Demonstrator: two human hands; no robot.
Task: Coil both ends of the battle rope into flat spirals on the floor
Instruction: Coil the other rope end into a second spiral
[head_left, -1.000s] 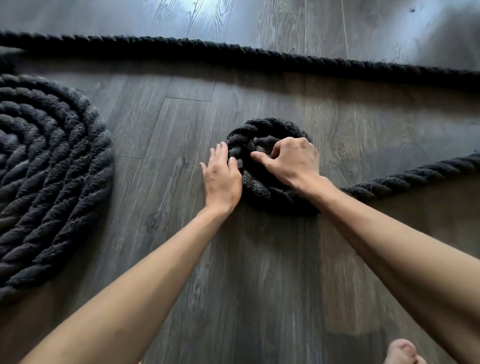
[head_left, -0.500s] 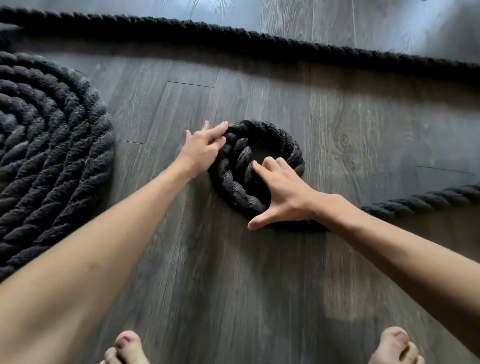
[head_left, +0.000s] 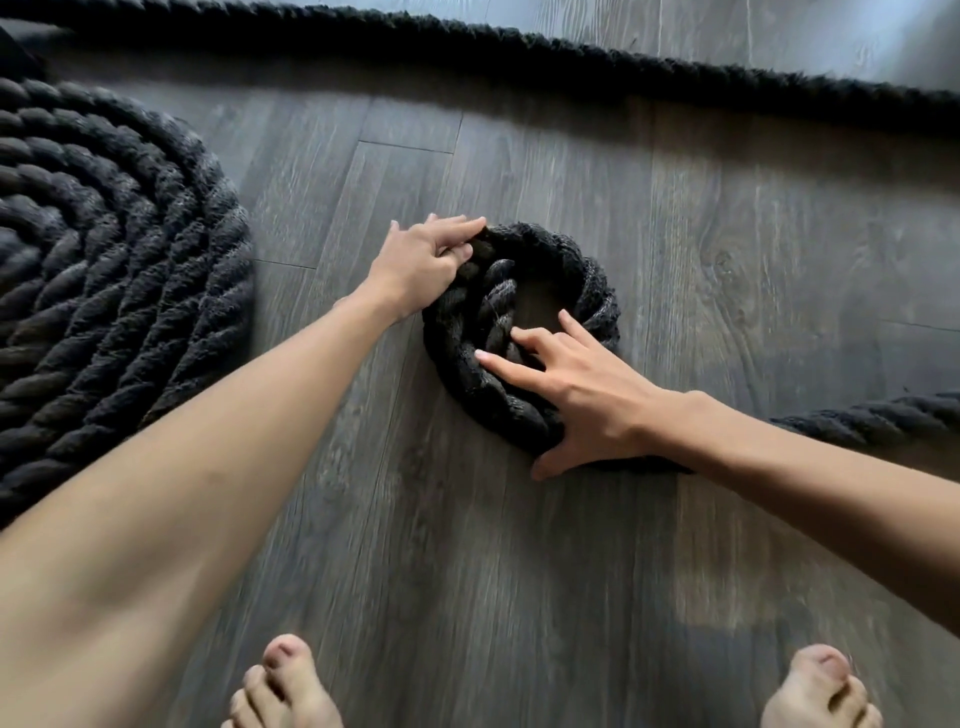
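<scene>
1. The small coil (head_left: 587, 270) lies on the floor (head_left: 727, 234) in the middle of the scene, with about two turns and an open hole at its centre.
2. The left hand (head_left: 431, 260) is at the far left edge of this coil, and its fingers bend over the outer turn and grip it.
3. The right hand (head_left: 587, 400) lies flat on the near side with its fingers spread and straight. It presses the turns down and its thumb touches the floor.
4. The loose rope (head_left: 872, 421) leaves the coil on the near right, under the right wrist, and runs to the right. Its long axis goes left to right, so the right hand is nearer to it. I judge that this hand should feed it around next.
5. Count: one big spiral (head_left: 104, 286) at the left that looks finished, one small coil, one far rope (head_left: 571, 57) that runs across the far side, two hands and two bare feet (head_left: 291, 686).
</scene>
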